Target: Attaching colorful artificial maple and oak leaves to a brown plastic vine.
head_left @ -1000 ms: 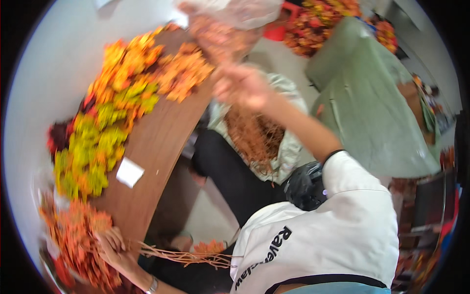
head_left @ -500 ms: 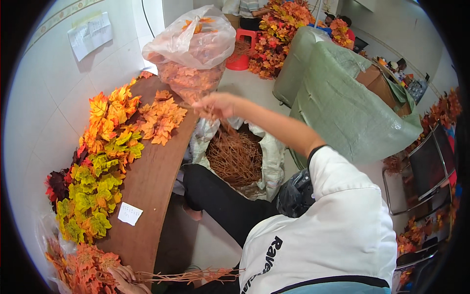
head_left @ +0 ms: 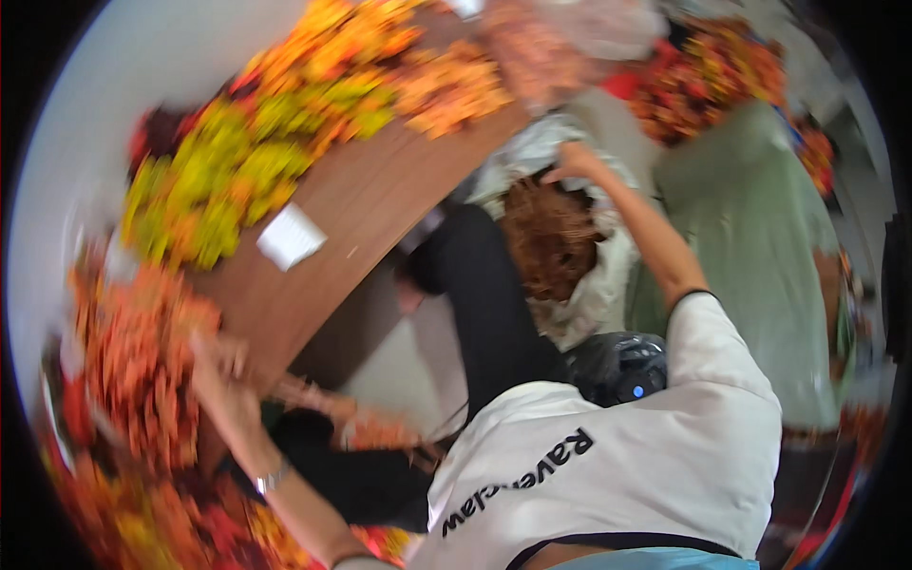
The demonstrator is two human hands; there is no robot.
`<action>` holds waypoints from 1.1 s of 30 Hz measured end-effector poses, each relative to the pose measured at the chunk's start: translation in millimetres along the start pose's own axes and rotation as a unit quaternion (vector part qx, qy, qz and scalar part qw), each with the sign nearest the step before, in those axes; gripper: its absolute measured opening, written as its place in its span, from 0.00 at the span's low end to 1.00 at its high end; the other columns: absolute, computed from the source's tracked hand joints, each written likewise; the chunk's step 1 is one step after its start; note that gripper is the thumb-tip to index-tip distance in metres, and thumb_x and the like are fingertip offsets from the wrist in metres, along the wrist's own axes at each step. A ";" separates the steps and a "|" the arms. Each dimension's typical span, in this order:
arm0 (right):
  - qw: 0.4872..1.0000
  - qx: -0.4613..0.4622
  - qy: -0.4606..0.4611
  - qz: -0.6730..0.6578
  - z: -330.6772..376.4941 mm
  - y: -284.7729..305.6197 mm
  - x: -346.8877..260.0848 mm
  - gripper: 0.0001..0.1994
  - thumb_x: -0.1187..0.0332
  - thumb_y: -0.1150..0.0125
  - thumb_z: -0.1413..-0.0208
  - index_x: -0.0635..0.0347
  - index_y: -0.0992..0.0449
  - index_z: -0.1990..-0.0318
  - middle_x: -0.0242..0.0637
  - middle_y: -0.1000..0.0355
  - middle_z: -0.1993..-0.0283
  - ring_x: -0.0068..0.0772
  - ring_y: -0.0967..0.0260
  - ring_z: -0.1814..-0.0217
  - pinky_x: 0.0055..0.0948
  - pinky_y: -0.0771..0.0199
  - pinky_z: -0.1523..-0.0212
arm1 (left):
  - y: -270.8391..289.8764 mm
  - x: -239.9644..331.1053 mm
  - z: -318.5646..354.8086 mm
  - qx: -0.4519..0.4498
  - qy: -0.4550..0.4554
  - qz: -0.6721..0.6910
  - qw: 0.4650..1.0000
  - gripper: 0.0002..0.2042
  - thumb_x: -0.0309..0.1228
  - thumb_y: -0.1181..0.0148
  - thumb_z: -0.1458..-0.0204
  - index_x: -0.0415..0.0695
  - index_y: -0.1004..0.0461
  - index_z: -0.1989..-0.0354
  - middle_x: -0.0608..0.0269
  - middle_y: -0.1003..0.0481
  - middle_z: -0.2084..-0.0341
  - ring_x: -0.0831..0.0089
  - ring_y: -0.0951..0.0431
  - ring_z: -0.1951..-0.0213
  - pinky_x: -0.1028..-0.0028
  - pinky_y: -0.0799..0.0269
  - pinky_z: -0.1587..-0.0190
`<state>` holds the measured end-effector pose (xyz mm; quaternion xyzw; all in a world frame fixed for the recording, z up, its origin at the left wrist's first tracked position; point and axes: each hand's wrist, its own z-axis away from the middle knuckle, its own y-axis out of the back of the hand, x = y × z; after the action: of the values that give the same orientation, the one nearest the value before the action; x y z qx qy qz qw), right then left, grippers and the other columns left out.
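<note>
My right hand is over the near edge of a white woven sack filled with brown artificial stems. Its fingers point down and left, but blur hides whether they hold anything. At the left end of the wooden table, my left hand rests against a heap of orange artificial maple leaves. Motion smears its fingers too. A bunch of stems with orange leaves lies across my lap, beside the left wrist.
Yellow-green leaves and orange leaf sprays cover the back of the table. A white paper slip lies on it. Large green wrapped bales stand to the right. A black plastic bag sits beside my leg.
The view has swung left and down, with blur. My right hand has moved from beside the leaf-filled plastic bag to the sack. More of my left forearm now shows.
</note>
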<state>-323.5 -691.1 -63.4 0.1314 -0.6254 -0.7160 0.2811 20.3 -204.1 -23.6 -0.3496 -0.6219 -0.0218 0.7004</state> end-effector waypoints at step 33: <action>0.559 -0.173 0.305 -0.752 159.5 52.0 -361.8 0.10 0.71 0.35 0.56 0.56 0.34 0.78 0.23 0.39 0.80 0.13 0.42 0.80 0.15 0.45 0.80 | -7.5 -10.2 31.7 -0.208 0.122 -0.062 0.969 0.04 0.24 0.45 0.51 0.38 0.33 0.69 0.57 0.29 0.67 0.71 0.25 0.69 0.73 0.25 0.65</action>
<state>-105.0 -358.1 -42.9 0.7134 -0.0412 -0.6792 -0.1676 -12.6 -197.5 -29.7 -0.4429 -0.5342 -0.2363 0.6802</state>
